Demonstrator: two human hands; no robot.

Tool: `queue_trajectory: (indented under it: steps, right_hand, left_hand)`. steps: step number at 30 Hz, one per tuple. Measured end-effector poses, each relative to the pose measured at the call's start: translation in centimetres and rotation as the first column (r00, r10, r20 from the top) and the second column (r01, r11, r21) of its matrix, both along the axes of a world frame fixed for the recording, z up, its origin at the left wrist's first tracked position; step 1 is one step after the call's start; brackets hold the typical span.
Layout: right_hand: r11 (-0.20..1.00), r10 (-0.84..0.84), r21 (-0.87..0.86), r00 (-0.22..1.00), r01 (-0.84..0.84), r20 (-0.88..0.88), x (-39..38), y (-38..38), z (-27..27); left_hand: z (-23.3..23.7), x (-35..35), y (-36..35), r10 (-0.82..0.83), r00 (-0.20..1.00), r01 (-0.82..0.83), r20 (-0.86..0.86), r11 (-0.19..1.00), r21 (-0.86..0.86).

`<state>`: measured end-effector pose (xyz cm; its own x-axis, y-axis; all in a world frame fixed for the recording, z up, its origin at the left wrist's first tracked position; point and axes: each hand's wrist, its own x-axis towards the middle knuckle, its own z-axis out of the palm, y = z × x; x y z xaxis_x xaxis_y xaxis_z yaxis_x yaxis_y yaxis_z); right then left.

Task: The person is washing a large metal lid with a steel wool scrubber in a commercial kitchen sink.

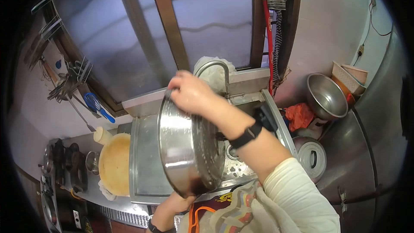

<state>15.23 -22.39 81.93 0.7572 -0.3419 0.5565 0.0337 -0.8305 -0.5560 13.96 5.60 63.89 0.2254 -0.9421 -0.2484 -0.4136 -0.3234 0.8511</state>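
Note:
A large shiny steel basin is tipped on its side above the sink, with water drops on its surface. My right hand grips its upper rim at the far side, fingers bent over the edge. Low down at the near side, my left hand holds the opposite edge; its fingers are partly hidden under the basin. Behind my right forearm stands the curved metal faucet. Beneath the basin, part of the wet sink and its drain show.
Left of the sink lie a steel counter panel and a round wooden cutting board. A steel bowl, a red plastic bag and a lidded pot stand at the right. Utensils hang on the left wall.

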Motion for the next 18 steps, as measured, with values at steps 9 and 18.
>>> queue_trajectory:
  steps: [9, 18]
  right_hand:
    - [0.629, 0.506, 0.751, 0.84, -0.202, -0.197, 4.2, -10.0, -3.8]
    - [0.578, 0.389, 0.804, 0.914, -0.143, -0.118, 3.4, -8.6, -7.8]
  left_hand:
    - [2.8, -0.8, 6.0, 0.135, 0.99, -0.138, -0.029, 0.979, -0.147]
    - [6.6, 4.7, 7.3, 0.519, 0.322, -0.947, -0.791, 0.169, -0.275]
